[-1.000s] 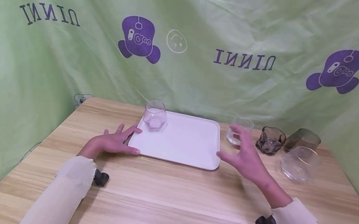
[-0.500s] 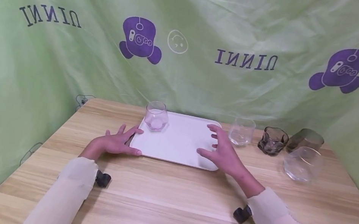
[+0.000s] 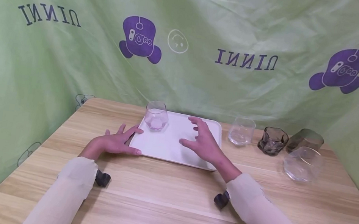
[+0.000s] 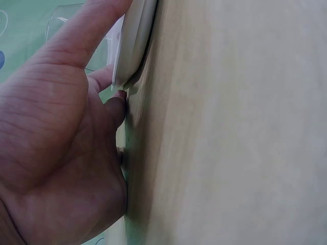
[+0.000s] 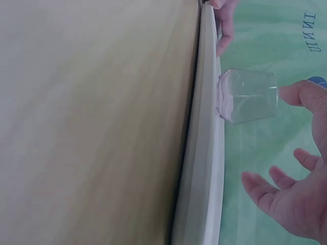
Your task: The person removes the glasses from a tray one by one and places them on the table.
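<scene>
A white rectangular tray [image 3: 168, 145] lies toward the table's back, with a clear faceted glass [image 3: 156, 116] upright on its back left part. My left hand [image 3: 114, 142] rests at the tray's left end, fingers spread. Its thumb lies on the front left corner and its index finger touches the left rim. Over the right half of the tray, my right hand [image 3: 203, 142] hovers with thumb and fingers apart and nothing between them. In the right wrist view, the glass [image 5: 249, 96] stands beyond this hand's thumb.
Right of the tray are a clear glass [image 3: 241, 132], a wavy dark glass [image 3: 272, 141], a smoky glass [image 3: 305, 139] and a larger clear glass [image 3: 301, 165]. Behind the wooden table [image 3: 159, 205] hangs a green printed curtain [image 3: 191, 79].
My right hand has moved left, from beside the tray's right edge near the clear glass to above the tray. The left hand stays at the tray's left end.
</scene>
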`<state>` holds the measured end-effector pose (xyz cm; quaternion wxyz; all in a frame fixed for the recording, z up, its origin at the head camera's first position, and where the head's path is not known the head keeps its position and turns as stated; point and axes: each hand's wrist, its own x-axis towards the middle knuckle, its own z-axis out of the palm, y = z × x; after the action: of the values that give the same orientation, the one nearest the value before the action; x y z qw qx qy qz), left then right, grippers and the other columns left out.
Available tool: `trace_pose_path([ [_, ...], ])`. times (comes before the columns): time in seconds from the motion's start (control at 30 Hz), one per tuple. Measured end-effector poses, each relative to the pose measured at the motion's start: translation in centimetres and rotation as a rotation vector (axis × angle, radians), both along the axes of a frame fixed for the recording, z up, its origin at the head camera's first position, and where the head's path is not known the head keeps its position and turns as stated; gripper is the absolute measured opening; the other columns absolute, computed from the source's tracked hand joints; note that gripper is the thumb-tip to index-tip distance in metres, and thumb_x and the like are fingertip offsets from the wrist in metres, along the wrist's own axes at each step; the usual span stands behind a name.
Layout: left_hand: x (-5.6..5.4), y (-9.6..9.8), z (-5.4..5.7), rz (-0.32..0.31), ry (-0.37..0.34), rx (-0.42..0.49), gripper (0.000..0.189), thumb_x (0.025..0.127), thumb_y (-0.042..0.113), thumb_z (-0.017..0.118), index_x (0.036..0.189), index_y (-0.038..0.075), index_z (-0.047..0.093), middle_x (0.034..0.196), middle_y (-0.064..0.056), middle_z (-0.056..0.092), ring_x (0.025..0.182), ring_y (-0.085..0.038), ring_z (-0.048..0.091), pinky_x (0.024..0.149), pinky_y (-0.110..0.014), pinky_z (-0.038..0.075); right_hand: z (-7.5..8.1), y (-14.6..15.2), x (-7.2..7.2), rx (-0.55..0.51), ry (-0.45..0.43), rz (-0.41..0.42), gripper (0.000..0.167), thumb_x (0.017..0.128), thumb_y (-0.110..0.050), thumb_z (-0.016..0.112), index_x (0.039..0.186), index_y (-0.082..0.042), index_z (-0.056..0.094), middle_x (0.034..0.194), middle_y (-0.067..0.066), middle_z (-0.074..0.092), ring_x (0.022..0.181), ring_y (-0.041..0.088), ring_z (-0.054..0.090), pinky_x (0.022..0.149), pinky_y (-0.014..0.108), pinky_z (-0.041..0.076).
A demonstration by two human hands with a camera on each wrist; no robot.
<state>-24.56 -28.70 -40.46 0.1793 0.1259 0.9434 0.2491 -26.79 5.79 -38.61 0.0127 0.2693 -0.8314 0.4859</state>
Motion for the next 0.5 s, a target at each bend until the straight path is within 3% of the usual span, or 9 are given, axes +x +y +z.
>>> trace_pose_path([
  [0.17,0.1,0.1,0.2,0.002,-0.003,0.007,0.094,0.085,0.067,0.072,0.157,0.024,0.028,0.168,-0.026,0.012,0.152,-0.048,-0.014,0.102,-0.082,-0.014,0.4,-1.6,-0.8,0.027,-0.038,-0.026,0.080,0.087,-0.017,0.083,0.152,-0.005,0.039,0.151,0.019,0.042,0.133,0.045,0.048,0.103,0.050,0.046],
  [0.5,-0.1,0.1,0.0,0.002,0.001,-0.008,0.095,0.084,0.070,0.070,0.156,0.024,0.028,0.168,-0.025,0.011,0.152,-0.048,-0.013,0.102,-0.083,-0.012,0.4,-4.8,-3.0,0.051,-0.083,-0.059,0.089,0.087,-0.021,0.084,0.157,-0.002,0.032,0.153,0.023,0.040,0.135,0.041,0.046,0.108,0.047,0.042],
])
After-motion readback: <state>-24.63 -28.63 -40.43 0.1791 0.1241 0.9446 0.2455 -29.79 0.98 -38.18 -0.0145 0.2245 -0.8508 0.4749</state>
